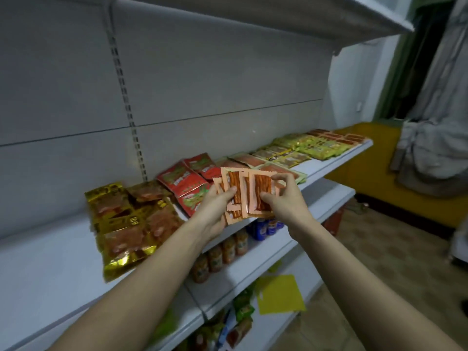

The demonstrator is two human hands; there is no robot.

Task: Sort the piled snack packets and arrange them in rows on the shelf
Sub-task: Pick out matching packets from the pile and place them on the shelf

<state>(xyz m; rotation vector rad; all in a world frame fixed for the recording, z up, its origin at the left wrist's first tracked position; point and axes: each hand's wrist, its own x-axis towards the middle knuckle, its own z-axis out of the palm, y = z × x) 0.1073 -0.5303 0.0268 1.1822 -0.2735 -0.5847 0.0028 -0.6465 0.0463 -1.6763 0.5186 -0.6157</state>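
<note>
White shelving (326, 171) carries gold packets (124, 224), red packets (184, 183) and green packets (316, 146) in rows along its top tier. Your left hand (217, 206) and right hand (283, 198) both pinch a fanned stack of orange spicy-stick packets (243, 191) above the shelf edge. Judged light, thin and slick; grip them by the flat crimped margins, or they may slide apart.

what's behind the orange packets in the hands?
Behind the fanned orange packets, held by the left hand and right hand, red packets and pale salmon packets lie on the shelf. What lies directly behind is covered.
</note>
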